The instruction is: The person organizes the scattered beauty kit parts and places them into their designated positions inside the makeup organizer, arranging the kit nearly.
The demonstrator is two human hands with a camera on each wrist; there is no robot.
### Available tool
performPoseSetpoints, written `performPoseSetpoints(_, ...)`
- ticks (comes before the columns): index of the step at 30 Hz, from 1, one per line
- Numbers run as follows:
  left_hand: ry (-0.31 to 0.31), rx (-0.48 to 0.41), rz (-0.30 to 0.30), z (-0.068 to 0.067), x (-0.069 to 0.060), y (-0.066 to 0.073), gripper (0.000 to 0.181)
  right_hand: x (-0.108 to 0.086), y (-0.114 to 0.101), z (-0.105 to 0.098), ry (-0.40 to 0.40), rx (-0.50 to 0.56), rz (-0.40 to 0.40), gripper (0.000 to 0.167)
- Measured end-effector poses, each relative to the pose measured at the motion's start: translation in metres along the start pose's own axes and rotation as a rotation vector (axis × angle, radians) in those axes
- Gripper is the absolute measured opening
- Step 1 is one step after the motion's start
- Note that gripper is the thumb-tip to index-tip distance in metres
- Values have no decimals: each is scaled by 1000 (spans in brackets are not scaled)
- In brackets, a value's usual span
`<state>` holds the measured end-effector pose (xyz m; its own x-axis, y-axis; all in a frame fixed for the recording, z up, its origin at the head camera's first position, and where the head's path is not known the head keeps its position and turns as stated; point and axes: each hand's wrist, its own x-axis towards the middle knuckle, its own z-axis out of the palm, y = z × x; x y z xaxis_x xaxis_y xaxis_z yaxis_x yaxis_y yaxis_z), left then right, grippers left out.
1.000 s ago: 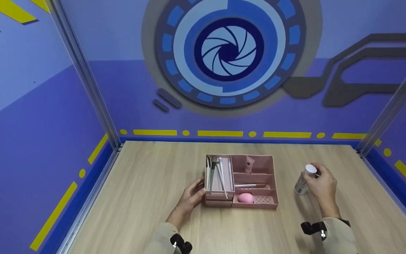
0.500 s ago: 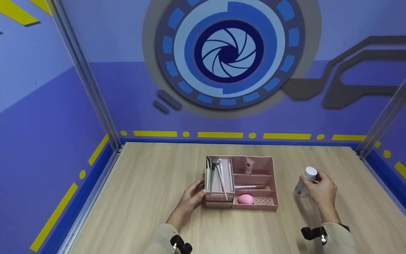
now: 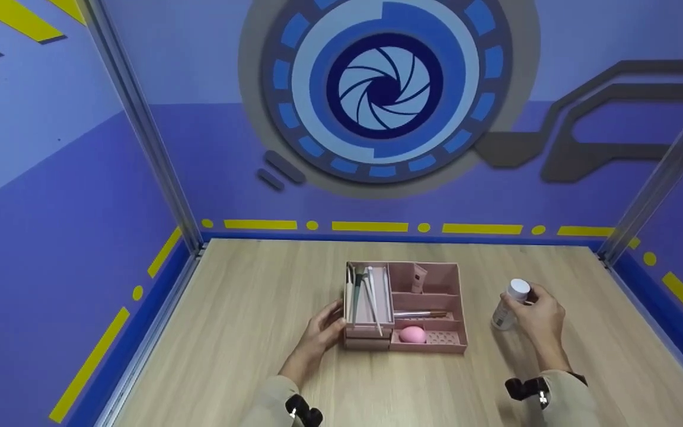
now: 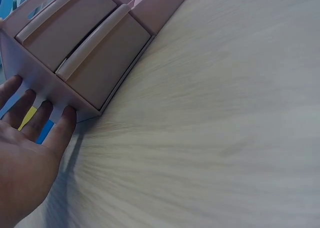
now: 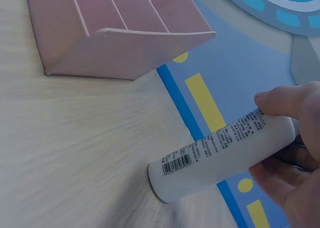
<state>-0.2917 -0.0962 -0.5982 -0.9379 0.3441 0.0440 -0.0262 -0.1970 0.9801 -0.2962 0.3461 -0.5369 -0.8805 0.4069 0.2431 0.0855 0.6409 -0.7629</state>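
A pink cosmetics organizer (image 3: 459,308) sits mid-table. My left hand (image 3: 318,331) rests against its left side; in the left wrist view the extended fingers (image 4: 62,130) touch the outer wall beside two drawers (image 4: 102,57). My right hand (image 3: 542,317) holds a white cylindrical bottle (image 5: 220,158) near its capped upper end, between thumb and fingers, to the right of the organizer. The bottle tilts slightly, its printed label and barcode facing the right wrist camera. Whether its base touches the table I cannot tell.
Makeup brushes (image 3: 358,296) lie on the organizer's left top. Its right compartments hold a small pink tube (image 3: 418,277), slim brown-tipped sticks (image 3: 421,314) and a pink egg-shaped sponge (image 3: 412,334). Blue walls with metal corner posts (image 3: 140,118) enclose the wooden table (image 3: 246,284).
My right hand has shifted the bottle slightly to the left. The left hand and the organizer have kept their places.
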Motion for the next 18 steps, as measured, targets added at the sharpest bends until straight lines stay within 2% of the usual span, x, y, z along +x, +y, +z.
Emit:
performPoseSetpoints(9, -6, 0, 11, -1, 0, 0, 65, 2, -10, 0, -60, 11, 11, 62)
performPoseSetpoints(18, -7, 24, 6, -2, -1, 0, 66, 6, -26, -1, -11, 9, -73, 59)
